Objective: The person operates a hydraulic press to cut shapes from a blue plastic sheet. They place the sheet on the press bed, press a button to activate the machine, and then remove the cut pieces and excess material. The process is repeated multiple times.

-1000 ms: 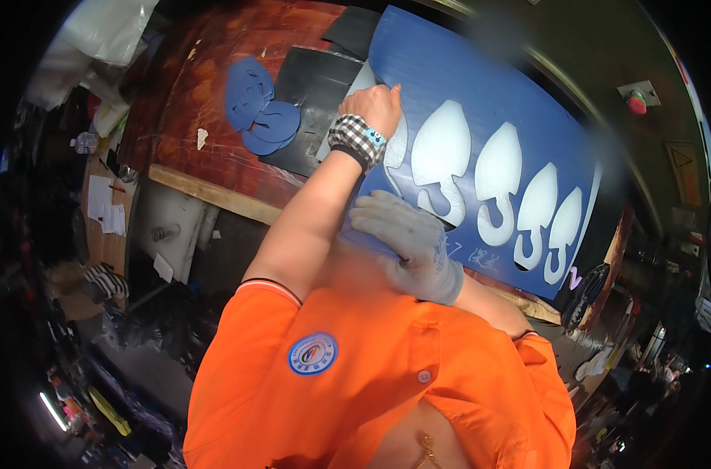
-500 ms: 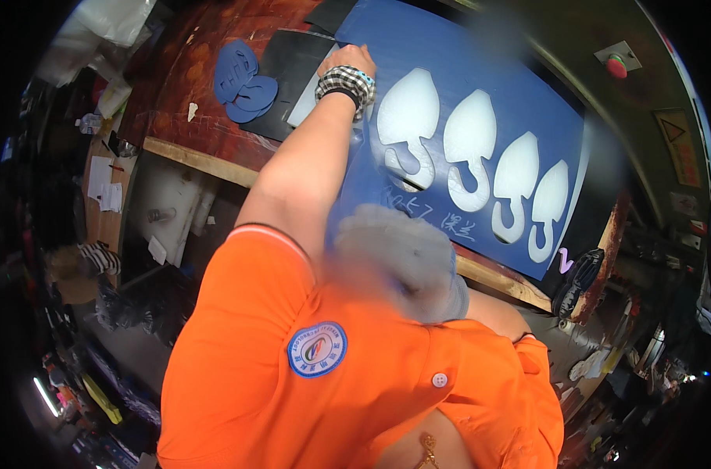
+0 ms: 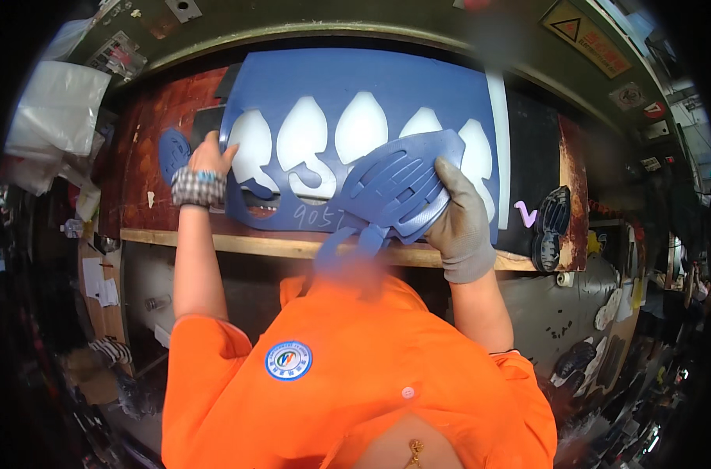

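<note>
A blue sheet (image 3: pixel 449 78) with a row of cut-out shapes showing white beneath lies on the table. At its left edge is my bare left hand (image 3: pixel 210 159), a checked band on the wrist. Its thumb and forefinger stand apart at the sheet's edge, with nothing visible between them. My right hand (image 3: pixel 466 223), in a grey glove, is closed on a stack of blue slotted cut-outs (image 3: pixel 398 180). The stack is tilted over the sheet's front right part and covers some of the openings. A blur hides the stack's lower tail.
Another blue cut-out (image 3: pixel 173 154) lies on the reddish-brown table (image 3: pixel 144 164) at the left. A dark sole-shaped mould (image 3: pixel 552 227) and a small purple hooked piece (image 3: pixel 526 213) lie at the right. A green machine beam (image 3: pixel 332 30) runs along the back; a wooden strip (image 3: pixel 175 241) edges the front.
My view has turned, so the sheet appears more level. My right hand has risen into clear view with the blue stack over the sheet. My left hand's fingers are more spread.
</note>
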A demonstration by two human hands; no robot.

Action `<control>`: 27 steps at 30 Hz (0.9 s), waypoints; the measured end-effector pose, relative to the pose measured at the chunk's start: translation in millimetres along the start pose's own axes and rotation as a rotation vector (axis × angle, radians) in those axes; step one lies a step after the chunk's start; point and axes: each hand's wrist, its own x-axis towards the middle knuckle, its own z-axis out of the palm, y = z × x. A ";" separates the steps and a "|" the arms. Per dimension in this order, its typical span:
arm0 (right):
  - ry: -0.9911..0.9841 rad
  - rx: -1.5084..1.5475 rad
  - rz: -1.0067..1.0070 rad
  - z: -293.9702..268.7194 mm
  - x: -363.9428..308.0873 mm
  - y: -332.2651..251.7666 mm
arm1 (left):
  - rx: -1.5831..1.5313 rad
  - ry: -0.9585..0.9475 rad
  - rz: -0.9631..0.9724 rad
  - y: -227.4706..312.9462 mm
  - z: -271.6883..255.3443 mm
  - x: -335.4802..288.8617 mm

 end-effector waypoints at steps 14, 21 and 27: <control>-0.278 -0.277 -0.018 39.7 78.0 62.6 | -1.195 -0.146 0.309 107.5 -33.3 -144.8; -0.048 -0.632 -0.061 28.4 85.0 66.2 | -1.578 0.191 0.120 17.0 -72.3 -112.2; 0.264 -0.654 -0.087 -40.6 54.1 33.0 | -1.618 0.515 -0.080 -118.0 -36.7 -27.4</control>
